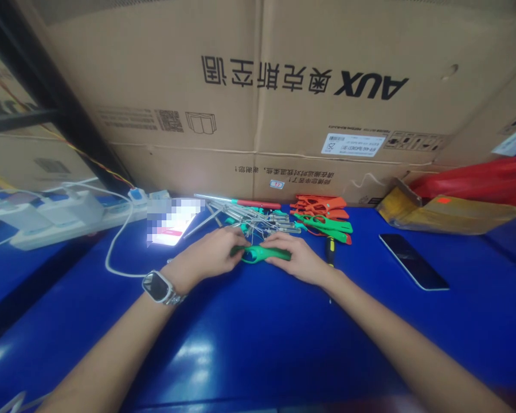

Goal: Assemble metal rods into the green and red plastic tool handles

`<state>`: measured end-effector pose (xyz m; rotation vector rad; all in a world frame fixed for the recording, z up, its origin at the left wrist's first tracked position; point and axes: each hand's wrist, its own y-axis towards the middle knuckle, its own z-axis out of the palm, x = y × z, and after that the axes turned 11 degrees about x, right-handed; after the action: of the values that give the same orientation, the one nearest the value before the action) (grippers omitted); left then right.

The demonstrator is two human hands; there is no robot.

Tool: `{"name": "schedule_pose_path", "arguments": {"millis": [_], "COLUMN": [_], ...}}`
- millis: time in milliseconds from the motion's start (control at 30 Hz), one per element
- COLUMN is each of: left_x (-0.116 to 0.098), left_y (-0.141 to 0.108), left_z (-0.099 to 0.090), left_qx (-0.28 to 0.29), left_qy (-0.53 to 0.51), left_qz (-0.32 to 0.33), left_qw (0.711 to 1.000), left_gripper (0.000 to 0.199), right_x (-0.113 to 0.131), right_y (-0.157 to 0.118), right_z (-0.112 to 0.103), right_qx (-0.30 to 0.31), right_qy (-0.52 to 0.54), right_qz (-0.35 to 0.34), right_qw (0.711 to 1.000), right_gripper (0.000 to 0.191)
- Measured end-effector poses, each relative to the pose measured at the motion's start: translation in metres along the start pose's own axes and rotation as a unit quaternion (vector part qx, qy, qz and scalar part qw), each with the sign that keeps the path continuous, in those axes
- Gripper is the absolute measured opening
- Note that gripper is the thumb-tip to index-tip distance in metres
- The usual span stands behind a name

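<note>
A green plastic casing (262,254) with a ring-like opening lies level between my two hands, just above the blue table (258,338). My left hand (219,252), with a watch on its wrist, pinches the casing's left end. The fingers of my right hand (298,258) close round its right end. Just behind the hands lies a pile of thin metal rods and wires (258,217). Orange casings (322,205) and more green casings (327,225) are stacked to the right of that pile.
A black and yellow screwdriver (330,250) lies beside my right hand. Farther right are a dark phone (413,262) and an open carton (447,213). A lit phone (172,225) and a power strip (90,221) are at the left. Large cardboard (258,120) stands behind.
</note>
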<state>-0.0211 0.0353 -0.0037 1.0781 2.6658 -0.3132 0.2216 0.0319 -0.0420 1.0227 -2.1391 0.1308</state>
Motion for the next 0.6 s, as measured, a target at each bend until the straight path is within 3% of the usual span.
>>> {"name": "schedule_pose_path", "arguments": {"millis": [100, 233, 467, 600], "left_x": [-0.004, -0.008, -0.005, -0.007], "left_y": [-0.005, -0.005, 0.001, 0.001], "left_z": [0.001, 0.003, 0.013, 0.014], "left_qx": [-0.003, 0.004, -0.017, -0.008], "left_qy": [-0.015, -0.02, -0.058, -0.065], "left_qz": [-0.017, -0.041, -0.041, -0.057], "left_qw": [1.0, 0.999, 0.997, 0.996], "left_gripper": [0.028, 0.042, 0.03, 0.038], "right_x": [-0.001, -0.001, 0.004, 0.008], "right_y": [0.0, 0.001, 0.002, -0.001], "right_z": [0.0, -0.001, -0.002, 0.001], "right_qx": [-0.001, 0.003, 0.008, 0.0], "right_qy": [-0.01, -0.01, 0.038, 0.037], "right_qz": [0.005, 0.01, 0.058, 0.032], "right_qw": [1.0, 1.0, 0.998, 0.999], "right_gripper": [0.029, 0.028, 0.024, 0.024]}}
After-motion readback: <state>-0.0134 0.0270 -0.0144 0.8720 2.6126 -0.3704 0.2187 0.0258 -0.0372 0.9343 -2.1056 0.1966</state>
